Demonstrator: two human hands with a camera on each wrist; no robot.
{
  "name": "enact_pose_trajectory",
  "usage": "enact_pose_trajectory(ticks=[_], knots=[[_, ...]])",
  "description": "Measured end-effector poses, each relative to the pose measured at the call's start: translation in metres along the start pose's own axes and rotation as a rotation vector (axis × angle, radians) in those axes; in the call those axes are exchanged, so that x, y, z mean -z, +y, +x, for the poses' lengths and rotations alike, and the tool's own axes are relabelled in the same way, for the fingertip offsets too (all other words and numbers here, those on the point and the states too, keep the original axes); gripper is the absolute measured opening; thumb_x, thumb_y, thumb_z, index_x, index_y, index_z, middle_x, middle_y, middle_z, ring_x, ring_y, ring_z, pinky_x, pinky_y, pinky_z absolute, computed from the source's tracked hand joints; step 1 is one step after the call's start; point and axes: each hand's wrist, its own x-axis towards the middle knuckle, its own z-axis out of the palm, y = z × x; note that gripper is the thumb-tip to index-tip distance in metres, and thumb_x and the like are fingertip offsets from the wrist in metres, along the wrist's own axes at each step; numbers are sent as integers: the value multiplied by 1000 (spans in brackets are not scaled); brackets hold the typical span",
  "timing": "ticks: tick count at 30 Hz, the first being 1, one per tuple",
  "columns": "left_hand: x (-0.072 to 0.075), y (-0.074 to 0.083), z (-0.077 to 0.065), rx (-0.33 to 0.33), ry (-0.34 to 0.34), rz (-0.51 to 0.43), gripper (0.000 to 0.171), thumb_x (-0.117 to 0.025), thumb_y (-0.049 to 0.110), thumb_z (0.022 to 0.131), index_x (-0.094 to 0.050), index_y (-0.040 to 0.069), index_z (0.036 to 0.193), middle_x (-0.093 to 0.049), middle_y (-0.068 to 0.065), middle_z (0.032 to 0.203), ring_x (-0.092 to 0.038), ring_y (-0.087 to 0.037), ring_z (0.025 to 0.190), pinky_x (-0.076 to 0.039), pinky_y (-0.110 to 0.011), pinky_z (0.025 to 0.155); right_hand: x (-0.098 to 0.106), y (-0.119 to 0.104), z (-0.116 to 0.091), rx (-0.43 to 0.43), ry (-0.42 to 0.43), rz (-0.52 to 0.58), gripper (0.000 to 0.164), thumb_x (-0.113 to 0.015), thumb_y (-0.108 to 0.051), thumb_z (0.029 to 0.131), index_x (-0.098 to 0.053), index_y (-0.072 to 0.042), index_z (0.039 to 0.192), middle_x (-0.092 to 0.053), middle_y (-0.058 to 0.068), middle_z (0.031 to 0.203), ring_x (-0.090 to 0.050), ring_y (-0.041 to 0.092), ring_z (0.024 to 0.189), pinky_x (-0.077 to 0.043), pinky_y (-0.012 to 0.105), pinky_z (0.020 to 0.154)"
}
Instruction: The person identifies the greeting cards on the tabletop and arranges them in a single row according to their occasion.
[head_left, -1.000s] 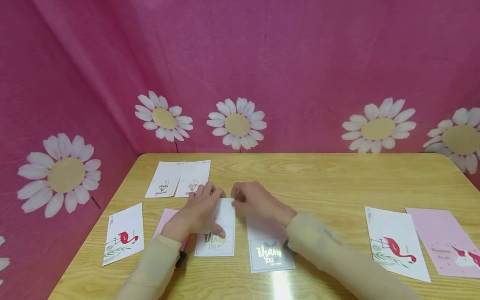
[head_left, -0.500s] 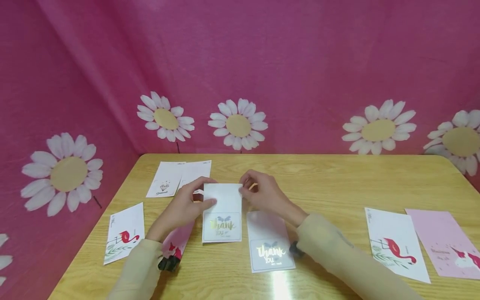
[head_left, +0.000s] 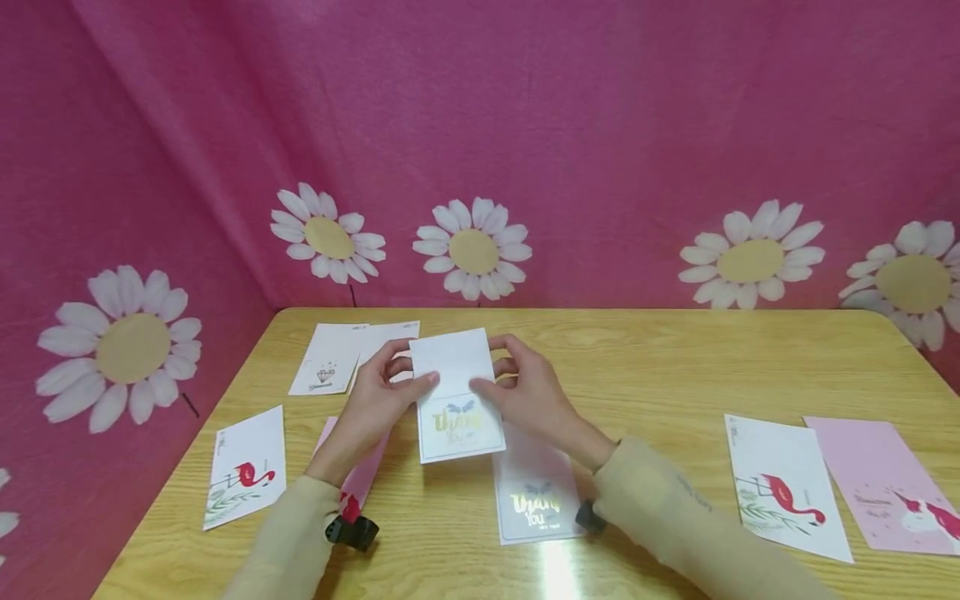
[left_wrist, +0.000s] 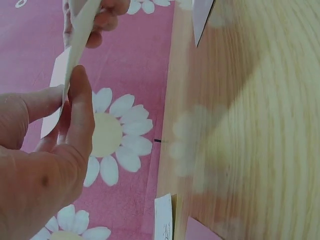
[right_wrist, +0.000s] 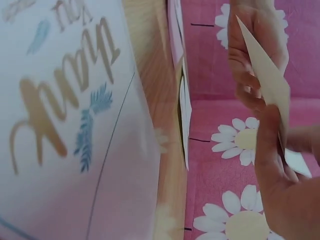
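A white "Thank You" card with gold lettering is held up off the table between both hands. My left hand pinches its left edge, thumb on the front and fingers behind. On the opposite edge, my right hand pinches it the same way. The left wrist view shows the card nearly edge-on between thumb and fingers. Below the right hand a second "Thank You" card lies on the table, large in the right wrist view. Under the left forearm a pink card is partly hidden.
On the wooden table, a white diamond card partly overlaps another at the back left. A flamingo card lies at the left. Another flamingo card and a pink unicorn card lie at the right. A pink curtain hangs behind.
The card has risen off the table toward me and now tilts slightly. The right hand has shifted from its top corner to its right edge; the left still holds the left edge.
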Motion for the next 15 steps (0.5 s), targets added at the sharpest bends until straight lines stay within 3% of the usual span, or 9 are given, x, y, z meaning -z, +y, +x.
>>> enact_pose_trajectory(ticks=[5, 12, 15], knots=[[-3, -1, 0, 71, 10, -23, 50, -73, 11, 94, -52, 11, 139, -60, -5, 108, -69, -6, 80, -60, -32, 69, 0, -2, 3, -52, 138, 43, 45, -76, -5, 89, -58, -8, 131, -68, 11, 82, -69, 15, 69, -59, 27, 66], [-5, 2, 3, 80, 117, -22, 38, -76, 16, 92, -62, 11, 128, -65, -3, 104, -66, -7, 78, -58, -30, 71, 1, -3, 3, -83, 171, 16, 56, -77, -7, 88, -53, -12, 138, -69, 11, 86, -70, 16, 74, -61, 29, 72], [-6, 1, 6, 93, 133, -28, 37, -77, 19, 92, -64, 14, 126, -65, -2, 104, -66, -9, 79, -59, -33, 74, 1, -2, 4, -95, 195, 5, 57, -78, -7, 88, -52, -14, 139, -70, 12, 90, -71, 17, 76, -61, 30, 71]])
